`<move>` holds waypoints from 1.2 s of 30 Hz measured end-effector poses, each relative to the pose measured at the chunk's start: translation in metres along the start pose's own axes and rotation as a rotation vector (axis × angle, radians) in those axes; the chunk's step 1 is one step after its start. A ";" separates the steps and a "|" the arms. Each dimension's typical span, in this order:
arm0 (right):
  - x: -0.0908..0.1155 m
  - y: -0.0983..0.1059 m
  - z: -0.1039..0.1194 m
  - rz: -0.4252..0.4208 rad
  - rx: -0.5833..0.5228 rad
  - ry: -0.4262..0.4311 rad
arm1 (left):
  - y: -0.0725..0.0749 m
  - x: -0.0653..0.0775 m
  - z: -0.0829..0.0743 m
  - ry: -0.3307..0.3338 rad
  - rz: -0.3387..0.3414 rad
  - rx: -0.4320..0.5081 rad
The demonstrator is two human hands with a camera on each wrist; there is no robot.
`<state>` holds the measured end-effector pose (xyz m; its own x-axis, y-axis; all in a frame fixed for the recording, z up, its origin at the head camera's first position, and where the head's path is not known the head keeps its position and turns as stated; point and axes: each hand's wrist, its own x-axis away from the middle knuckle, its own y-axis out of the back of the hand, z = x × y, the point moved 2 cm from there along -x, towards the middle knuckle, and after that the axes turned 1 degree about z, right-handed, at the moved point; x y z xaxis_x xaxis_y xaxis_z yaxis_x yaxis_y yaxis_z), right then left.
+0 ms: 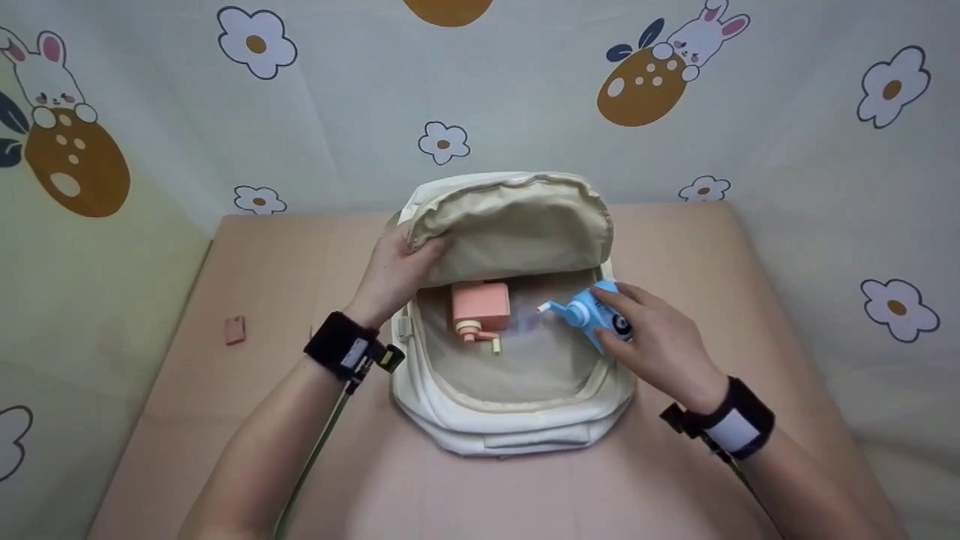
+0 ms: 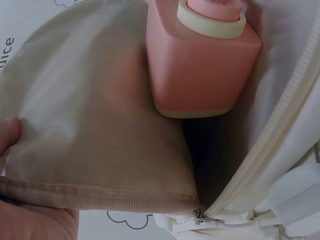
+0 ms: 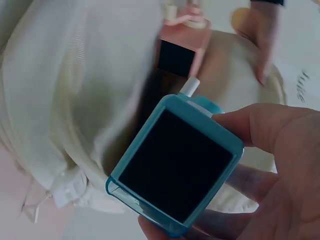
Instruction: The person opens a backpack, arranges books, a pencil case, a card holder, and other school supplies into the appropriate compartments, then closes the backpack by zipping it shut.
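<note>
The left hand point(image 1: 401, 270) pinches the edge of the flap point(image 1: 517, 232), the thumb on the inner side, and so the mouth of the bag point(image 1: 439, 409) is held open. The fingers of the right hand point(image 1: 664, 334) are curved around the blue bottle point(image 3: 175, 165), opened only as wide as its body. This bottle is above the right part of the bag's opening, tilted, with its spout toward the pink bottle point(image 1: 480, 300), which lies inside at the left (the two are apart). I think it is best to keep the flap lifted well, to lower the blue bottle bottom first into the free right side, and to turn its spout away from the pink pump point(image 1: 469, 331), because the spouts could catch each other.
</note>
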<state>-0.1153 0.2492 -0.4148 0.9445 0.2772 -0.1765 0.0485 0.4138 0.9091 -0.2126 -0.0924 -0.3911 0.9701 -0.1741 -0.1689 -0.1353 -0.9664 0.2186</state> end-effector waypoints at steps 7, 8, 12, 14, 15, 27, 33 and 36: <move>-0.024 -0.025 0.018 -0.052 0.117 0.045 | 0.001 0.002 0.002 -0.022 0.004 0.017; -0.027 -0.028 0.021 -0.067 0.137 0.055 | 0.001 0.002 0.002 -0.027 0.008 0.024; -0.038 -0.038 0.030 -0.120 0.215 0.088 | 0.001 0.002 0.000 -0.030 0.013 0.036; -0.042 -0.043 0.034 -0.126 0.241 0.095 | 0.001 0.002 -0.001 -0.023 0.013 0.035; -0.044 -0.045 0.035 -0.122 0.247 0.093 | 0.001 0.002 -0.001 -0.019 0.011 0.031; -0.052 -0.053 0.043 -0.049 0.165 0.136 | 0.003 0.002 -0.004 -0.026 0.020 0.043; -0.050 -0.051 0.038 -0.131 0.210 0.200 | 0.002 0.003 -0.003 -0.027 0.016 0.023; -0.046 -0.041 0.035 -0.260 0.195 0.293 | 0.002 0.003 -0.003 -0.020 0.017 0.011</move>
<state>-0.1496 0.1892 -0.4308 0.7618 0.4315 -0.4831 0.3593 0.3390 0.8695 -0.2091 -0.0940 -0.3888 0.9636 -0.1937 -0.1845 -0.1536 -0.9653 0.2110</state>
